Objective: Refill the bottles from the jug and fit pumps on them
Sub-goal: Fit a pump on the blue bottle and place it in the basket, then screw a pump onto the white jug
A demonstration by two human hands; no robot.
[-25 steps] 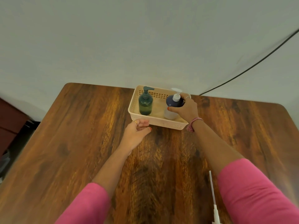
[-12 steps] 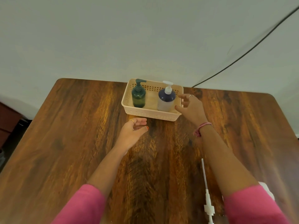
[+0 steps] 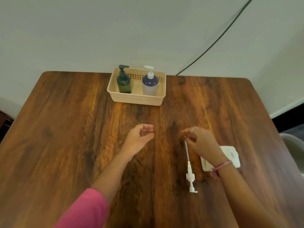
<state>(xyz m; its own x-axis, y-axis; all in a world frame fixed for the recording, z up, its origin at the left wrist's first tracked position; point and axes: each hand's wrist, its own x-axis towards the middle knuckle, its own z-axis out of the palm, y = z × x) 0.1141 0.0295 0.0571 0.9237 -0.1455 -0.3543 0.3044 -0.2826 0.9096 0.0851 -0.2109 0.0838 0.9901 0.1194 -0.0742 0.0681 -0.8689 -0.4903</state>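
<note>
A beige basket stands at the table's far edge. Inside it, a dark green bottle with a dark pump is on the left. A white bottle with a dark blue upper part and a white pump is on the right. A loose white pump with a long dip tube lies on the table nearer to me. My right hand pinches the far tip of that tube. My left hand hovers over the table with loosely curled fingers and holds nothing. No jug is in view.
A flat white plastic piece lies partly under my right wrist. The wooden table stands against a pale wall, and a black cable runs down the wall. A pale object sits off the table's right edge.
My right hand let go of the white bottle in the basket and came back to the loose pump's tube. My left hand drew back toward me too.
</note>
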